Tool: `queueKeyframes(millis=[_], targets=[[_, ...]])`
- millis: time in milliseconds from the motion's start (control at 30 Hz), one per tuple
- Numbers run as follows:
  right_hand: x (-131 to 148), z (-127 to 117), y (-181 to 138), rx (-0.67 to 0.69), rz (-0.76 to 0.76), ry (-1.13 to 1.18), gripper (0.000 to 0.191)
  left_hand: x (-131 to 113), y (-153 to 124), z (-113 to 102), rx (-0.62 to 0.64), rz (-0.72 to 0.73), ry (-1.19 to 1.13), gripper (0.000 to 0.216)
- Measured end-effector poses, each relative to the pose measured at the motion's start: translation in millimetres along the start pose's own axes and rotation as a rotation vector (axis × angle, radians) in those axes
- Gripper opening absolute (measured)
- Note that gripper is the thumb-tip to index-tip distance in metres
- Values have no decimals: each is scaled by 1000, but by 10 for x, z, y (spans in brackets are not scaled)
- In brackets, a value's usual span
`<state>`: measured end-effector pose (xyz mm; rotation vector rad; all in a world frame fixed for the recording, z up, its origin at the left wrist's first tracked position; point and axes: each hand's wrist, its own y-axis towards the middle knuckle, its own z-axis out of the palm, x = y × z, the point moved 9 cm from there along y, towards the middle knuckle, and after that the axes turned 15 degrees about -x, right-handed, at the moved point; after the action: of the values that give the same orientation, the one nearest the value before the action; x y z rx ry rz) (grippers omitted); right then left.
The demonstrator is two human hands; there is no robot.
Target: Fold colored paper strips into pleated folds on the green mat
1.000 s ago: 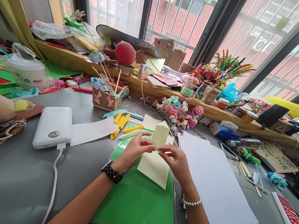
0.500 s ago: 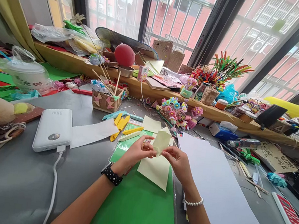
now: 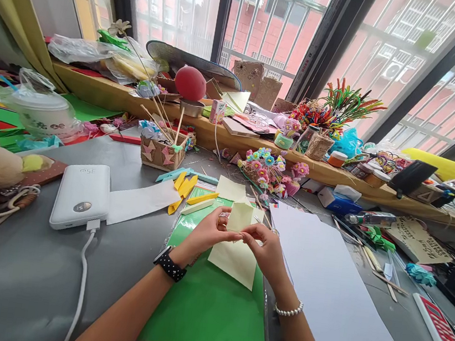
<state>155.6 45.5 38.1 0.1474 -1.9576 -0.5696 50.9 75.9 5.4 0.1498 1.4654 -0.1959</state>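
Between my two hands, a small pale yellow sheet of folding paper (image 3: 240, 217) is held up, partly folded. My left hand (image 3: 212, 230) pinches its lower left side between thumb and fingers. From the right, my right hand (image 3: 264, 247) pinches the lower edge, its fingertips close to my left thumb. Beneath them lies a larger pale yellow sheet (image 3: 236, 264) on a green sheet of paper (image 3: 203, 318) in a clear sleeve. Another pale yellow piece (image 3: 231, 189) lies just beyond. Folded yellow paper strips (image 3: 184, 191) and a pale green folded strip (image 3: 198, 206) sit to the left.
A white power bank (image 3: 82, 196) with a cable stands left, beside a white paper strip (image 3: 143, 202). White sheets (image 3: 325, 284) lie right, near a calculator (image 3: 443, 330). Behind are a cardboard box of sticks (image 3: 162, 153), fuzzy flowers (image 3: 265, 170) and a cluttered ledge.
The held paper has tilted and sunk slightly toward the left. My right hand has shifted left and turned, its fingertips now nearer my left hand.
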Motion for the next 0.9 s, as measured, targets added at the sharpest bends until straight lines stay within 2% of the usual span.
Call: queueKeyframes(millis=[133, 300, 500, 700, 900], targets=[[-13, 13, -2, -2, 9, 19, 13, -1, -13, 31, 38, -4, -7, 58], [-54, 21, 1, 9, 90, 157, 14, -23, 1, -9, 1, -9, -28, 54], [-127, 10, 8, -29, 206, 312, 30, -36, 7, -35, -26, -29, -70, 54], [-243, 90, -22, 36, 274, 244, 22, -27, -5, -29, -23, -42, -64, 52], [-206, 33, -6, -28, 218, 158, 23, -30, -2, -53, -59, -21, 21, 46]])
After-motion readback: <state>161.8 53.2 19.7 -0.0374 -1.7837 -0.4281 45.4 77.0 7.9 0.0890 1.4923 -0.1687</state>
